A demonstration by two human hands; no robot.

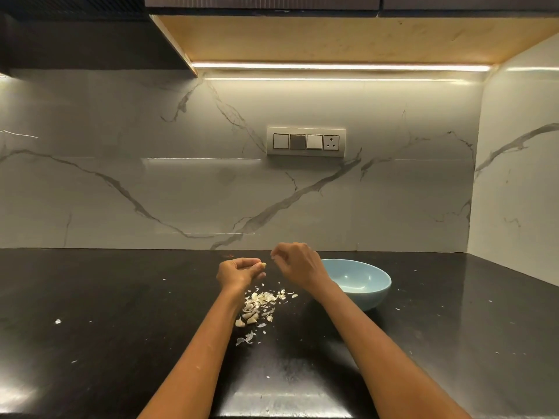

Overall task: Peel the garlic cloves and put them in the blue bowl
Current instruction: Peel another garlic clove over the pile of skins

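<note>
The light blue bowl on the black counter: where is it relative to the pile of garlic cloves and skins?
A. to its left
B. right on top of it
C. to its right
C: the light blue bowl sits right of the pile of garlic cloves and skins, behind the right hand.

On the counter [121,328] a pile of garlic cloves [251,313] and peel lies between the 2 forearms, with the bowl [363,285] to its right. The left hand [239,272] and right hand [298,263] hang above the pile. A switch plate [306,142] sits on the wall behind.
</note>
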